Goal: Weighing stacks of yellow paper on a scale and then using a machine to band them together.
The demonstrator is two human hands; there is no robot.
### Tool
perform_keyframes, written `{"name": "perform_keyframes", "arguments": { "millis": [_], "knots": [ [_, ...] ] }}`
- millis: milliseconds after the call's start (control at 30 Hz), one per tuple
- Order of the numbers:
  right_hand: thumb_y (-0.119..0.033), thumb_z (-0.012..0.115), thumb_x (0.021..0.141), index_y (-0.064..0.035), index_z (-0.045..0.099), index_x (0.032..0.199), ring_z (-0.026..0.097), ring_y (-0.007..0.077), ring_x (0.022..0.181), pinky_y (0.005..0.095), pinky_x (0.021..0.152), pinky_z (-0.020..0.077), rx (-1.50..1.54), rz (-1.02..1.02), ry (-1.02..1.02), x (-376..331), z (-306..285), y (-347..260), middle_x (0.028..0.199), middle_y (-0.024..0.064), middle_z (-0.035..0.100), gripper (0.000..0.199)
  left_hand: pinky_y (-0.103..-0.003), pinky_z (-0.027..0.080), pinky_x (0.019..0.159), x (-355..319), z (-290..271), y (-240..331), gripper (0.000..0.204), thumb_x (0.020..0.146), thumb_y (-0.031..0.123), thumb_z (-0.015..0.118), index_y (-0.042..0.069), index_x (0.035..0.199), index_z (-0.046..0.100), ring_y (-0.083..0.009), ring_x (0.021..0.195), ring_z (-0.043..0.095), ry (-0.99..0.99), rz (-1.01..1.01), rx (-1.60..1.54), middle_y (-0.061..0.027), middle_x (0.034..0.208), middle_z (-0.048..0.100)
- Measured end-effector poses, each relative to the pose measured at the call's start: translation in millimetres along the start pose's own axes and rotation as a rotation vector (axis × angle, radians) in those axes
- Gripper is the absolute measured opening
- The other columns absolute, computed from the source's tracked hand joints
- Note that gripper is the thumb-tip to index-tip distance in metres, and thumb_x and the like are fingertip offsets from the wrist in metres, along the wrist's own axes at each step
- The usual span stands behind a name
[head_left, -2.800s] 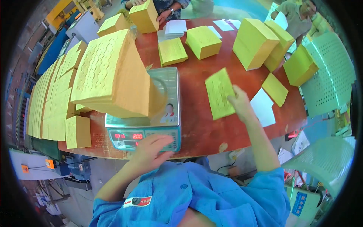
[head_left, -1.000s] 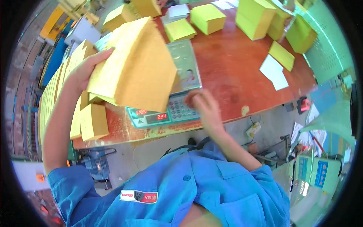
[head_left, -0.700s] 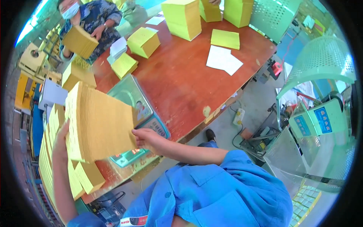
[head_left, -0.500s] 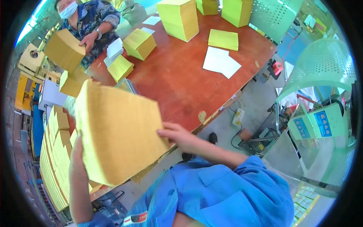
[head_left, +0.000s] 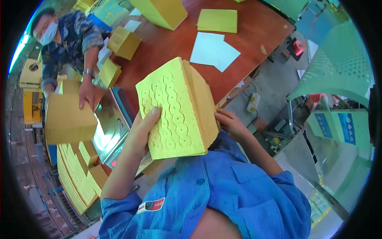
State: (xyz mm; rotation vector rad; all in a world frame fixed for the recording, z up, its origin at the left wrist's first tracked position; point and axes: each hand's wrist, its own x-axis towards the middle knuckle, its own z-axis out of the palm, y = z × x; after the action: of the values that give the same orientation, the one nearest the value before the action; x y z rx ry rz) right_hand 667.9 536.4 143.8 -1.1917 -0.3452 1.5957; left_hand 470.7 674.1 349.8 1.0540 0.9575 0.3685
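Note:
I hold a thick stack of yellow perforated sheets (head_left: 175, 109) upright in front of my chest. My left hand (head_left: 144, 127) grips its near face and lower left edge. Behind the stack, my right hand (head_left: 230, 122) presses against the right side, partly hidden. Under the stack lies a metal-topped weighing scale (head_left: 109, 125) on the brown table (head_left: 167, 47).
Across the table a person in a patterned shirt rests a hand (head_left: 86, 92) on another yellow stack (head_left: 67, 117). More yellow stacks (head_left: 123, 42) and white sheets (head_left: 215, 49) lie on the table. A row of yellow sheets (head_left: 75, 179) stands at the left. Green mesh chairs (head_left: 338, 67) stand at the right.
I have lifted the yellow stack off the scale and turned it upright close to my chest, both hands staying on it. My head has turned right. The other person set a stack down.

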Motion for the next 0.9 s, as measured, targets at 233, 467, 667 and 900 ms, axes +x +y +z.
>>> {"name": "perform_keyframes", "arguments": {
  "millis": [233,467,667,900],
  "knots": [
    [-0.03,0.055,0.093,-0.002,0.058,0.114,0.055,0.0141,0.099,0.029,0.084,0.0449,0.21,-0.165,0.067,2.1,16.8,30.8,0.106,0.005,0.06,0.036,-0.039,0.048,0.098,6.1,-10.4,-21.1,0.05,0.099,0.033,0.048,-0.002,0.134,0.041,-0.0254,0.112,0.059,-0.053,-0.021,0.015,-0.0148,0.128,0.056],
    [-0.036,0.06,0.089,0.0005,0.053,0.125,0.049,0.0194,0.114,0.0321,0.098,0.0368,0.25,-0.425,0.571,-128.2,20.6,90.7,0.121,0.011,0.057,0.051,-0.041,0.044,0.102,-40.8,37.5,-60.6,0.052,0.101,0.035,0.04,0.001,0.14,0.034,-0.0262,0.12,0.053,-0.432,-0.105,0.071,-0.0141,0.136,0.049],
    [-0.032,0.059,0.089,-0.0025,0.06,0.115,0.057,0.0153,0.102,0.0302,0.088,0.0445,0.533,-0.612,0.856,-266.5,-48.4,185.3,0.108,0.0055,0.063,0.039,-0.036,0.046,0.096,-59.2,180.6,-146.1,0.058,0.094,0.032,0.056,0.002,0.139,0.036,-0.0216,0.119,0.053,-0.751,-0.26,0.29,-0.0111,0.133,0.051],
    [-0.039,0.052,0.094,-0.0042,0.058,0.118,0.056,0.0153,0.096,0.0311,0.083,0.0452,0.42,-0.553,1.131,-382.8,-154.7,211.9,0.102,0.0058,0.062,0.043,-0.033,0.05,0.091,-60.9,347.8,-246.9,0.056,0.091,0.043,0.061,0.002,0.128,0.053,-0.0196,0.104,0.063,-1.01,-0.363,0.364,-0.0091,0.116,0.064]
  ]
}}
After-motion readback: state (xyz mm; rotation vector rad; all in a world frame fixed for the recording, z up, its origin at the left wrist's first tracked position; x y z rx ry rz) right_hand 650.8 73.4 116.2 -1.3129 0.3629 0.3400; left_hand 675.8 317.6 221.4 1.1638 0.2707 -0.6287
